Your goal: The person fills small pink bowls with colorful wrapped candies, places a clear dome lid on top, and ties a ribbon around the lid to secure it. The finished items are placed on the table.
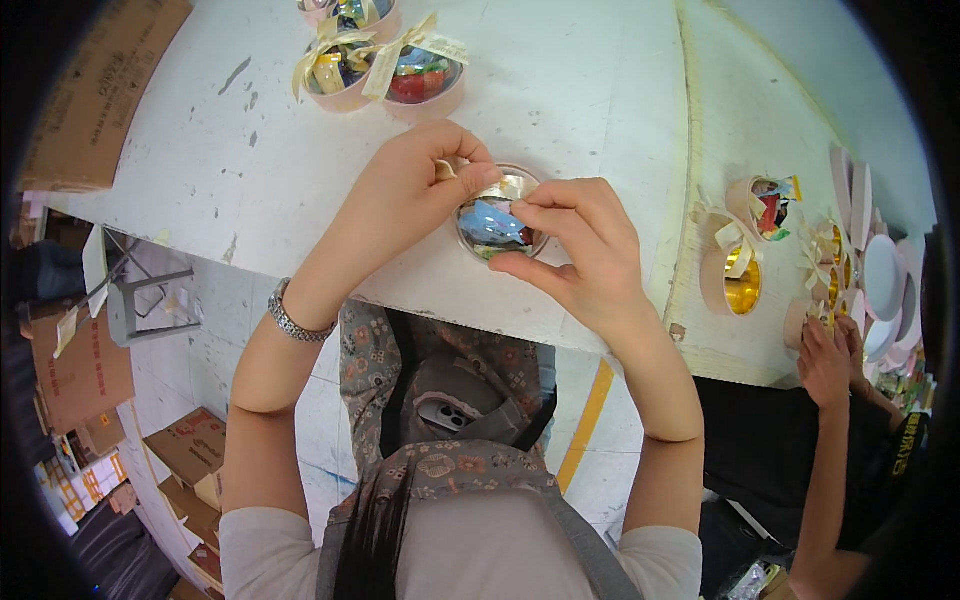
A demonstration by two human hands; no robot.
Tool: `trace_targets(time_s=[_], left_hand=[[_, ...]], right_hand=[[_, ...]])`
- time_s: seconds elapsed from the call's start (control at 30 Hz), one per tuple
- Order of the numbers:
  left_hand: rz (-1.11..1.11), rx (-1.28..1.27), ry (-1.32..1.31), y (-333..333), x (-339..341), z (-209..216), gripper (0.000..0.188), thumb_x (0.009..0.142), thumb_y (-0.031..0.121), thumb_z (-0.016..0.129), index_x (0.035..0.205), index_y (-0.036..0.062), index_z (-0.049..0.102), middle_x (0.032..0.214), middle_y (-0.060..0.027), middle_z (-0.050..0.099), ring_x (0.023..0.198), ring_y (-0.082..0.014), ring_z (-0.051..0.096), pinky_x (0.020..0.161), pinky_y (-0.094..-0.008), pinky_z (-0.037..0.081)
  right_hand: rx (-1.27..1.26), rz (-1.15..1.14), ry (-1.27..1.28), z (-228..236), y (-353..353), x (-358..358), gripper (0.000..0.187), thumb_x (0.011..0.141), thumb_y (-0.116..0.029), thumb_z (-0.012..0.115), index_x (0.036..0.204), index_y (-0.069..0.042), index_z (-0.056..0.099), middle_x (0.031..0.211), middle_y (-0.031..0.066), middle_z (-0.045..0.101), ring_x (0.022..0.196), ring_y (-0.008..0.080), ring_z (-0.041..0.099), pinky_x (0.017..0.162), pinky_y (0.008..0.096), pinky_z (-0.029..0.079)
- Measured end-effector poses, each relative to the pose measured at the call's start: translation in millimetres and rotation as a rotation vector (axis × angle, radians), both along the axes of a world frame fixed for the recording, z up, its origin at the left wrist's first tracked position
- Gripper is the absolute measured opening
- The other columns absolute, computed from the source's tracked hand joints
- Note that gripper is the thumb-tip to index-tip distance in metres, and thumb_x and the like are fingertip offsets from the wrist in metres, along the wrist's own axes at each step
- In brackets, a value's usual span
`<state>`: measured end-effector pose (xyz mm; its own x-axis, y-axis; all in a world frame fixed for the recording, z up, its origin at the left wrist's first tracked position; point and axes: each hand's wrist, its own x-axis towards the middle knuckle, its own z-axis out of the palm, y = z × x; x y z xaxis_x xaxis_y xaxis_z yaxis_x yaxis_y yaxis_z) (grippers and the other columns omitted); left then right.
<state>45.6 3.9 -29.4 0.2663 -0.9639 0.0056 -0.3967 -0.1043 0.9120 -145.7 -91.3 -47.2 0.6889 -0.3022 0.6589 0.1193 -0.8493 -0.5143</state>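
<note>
A small round gift box (492, 222) with wrapped sweets under its clear top stands on the table in front of me. Across its far part runs a cream ribbon (512, 186). My left hand (428, 178) pinches the ribbon at the box's far left, thumb and forefinger pressed together. From the right, my right hand (585, 240) reaches over the box, its fingertips closed on the ribbon's near edge and its thumb against the box's near rim. Part of the ribbon is hidden behind my left fingers.
Several ribboned pink boxes of sweets (425, 85) stand at the table's far side. On the right table are gold-lined pink boxes (732, 280) and round lids (883, 278), beside a co-worker's hands (825, 358). Cardboard boxes (100, 95) lie to the left.
</note>
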Motion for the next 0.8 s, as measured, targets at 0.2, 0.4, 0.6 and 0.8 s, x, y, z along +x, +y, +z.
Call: trace_targets(time_s=[0.2,0.4,0.6,0.8], left_hand=[[0.051,0.145,0.054,-7,-5,7,0.013,0.094,0.014,0.062,0.098,0.0020,0.066,0.093,-0.0024,0.064,0.081,-0.0068,0.057,0.066,-0.0213,0.046],[-0.154,-0.219,0.048,18,-9,-11,0.040,0.084,0.013,0.070,0.123,0.0071,0.064,0.131,-0.0098,0.058,0.111,-0.0210,0.060,0.088,-0.0307,0.051],[-0.256,-0.159,-0.028,19,-5,-15,0.081,0.068,0.019,0.084,0.141,0.0120,0.048,0.143,-0.0097,0.049,0.126,-0.0271,0.052,0.100,-0.0360,0.047],[-0.268,-0.181,-0.182,21,-6,-12,0.086,0.065,0.012,0.085,0.142,0.0166,0.047,0.144,-0.0091,0.048,0.122,-0.0272,0.055,0.093,-0.0336,0.052]], right_hand=[[-0.050,-0.033,-0.006,-2,2,-1,0.051,0.056,-0.015,0.088,0.100,-0.006,0.065,0.101,0.0060,0.060,0.085,0.0246,0.058,0.069,0.0343,0.050],[0.043,-0.031,-0.015,-3,6,-1,0.051,0.056,-0.011,0.088,0.101,-0.006,0.064,0.104,0.0057,0.059,0.089,0.0245,0.057,0.072,0.0343,0.051],[0.280,-0.019,0.155,12,4,-8,0.058,0.059,-0.010,0.088,0.110,-0.006,0.062,0.113,0.0075,0.058,0.096,0.0275,0.057,0.081,0.0366,0.050],[0.122,-0.061,0.184,5,3,-11,0.064,0.057,-0.016,0.089,0.113,-0.006,0.061,0.117,0.0093,0.058,0.100,0.0298,0.056,0.084,0.0374,0.049]])
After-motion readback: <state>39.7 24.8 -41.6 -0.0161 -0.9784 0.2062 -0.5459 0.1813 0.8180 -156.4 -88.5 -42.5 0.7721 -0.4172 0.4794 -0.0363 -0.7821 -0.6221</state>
